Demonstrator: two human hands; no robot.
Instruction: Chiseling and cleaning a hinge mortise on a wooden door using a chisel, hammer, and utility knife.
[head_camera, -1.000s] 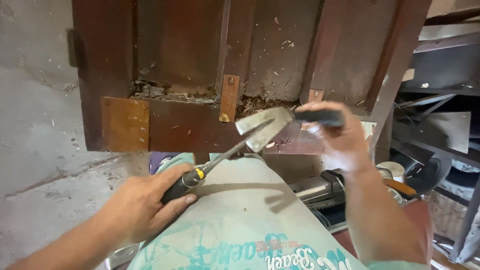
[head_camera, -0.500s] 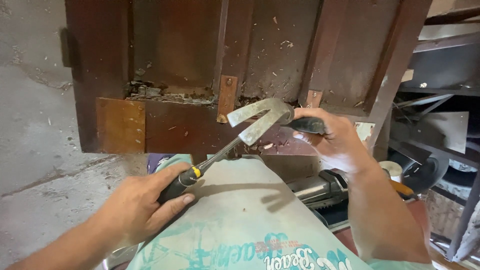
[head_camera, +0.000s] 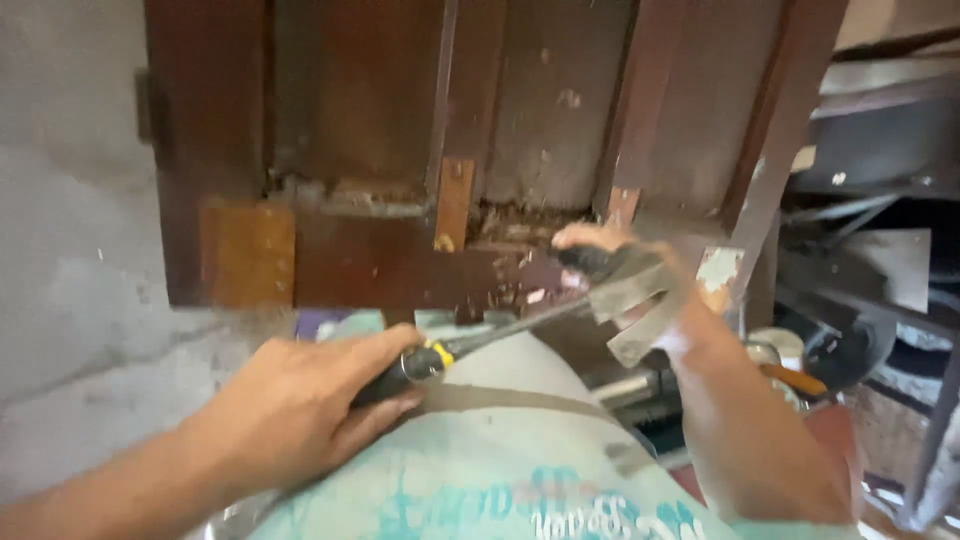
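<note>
Now the black-handled chisel (head_camera: 440, 355) is gripped in the left hand (head_camera: 300, 410); the blurred hammer (head_camera: 625, 290) is clutched by the right hand's (head_camera: 650, 290) closed fingers, near the wooden door (head_camera: 380, 150).

Bare forearms (no sleeves showing)

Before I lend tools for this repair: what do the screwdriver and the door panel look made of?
Screwdriver: grey metal shaft, dull sheen; black handle with yellow collar, probably plastic or rubber. Door panel: dark brown wood, worn and crumbling at the lower rail.
</note>
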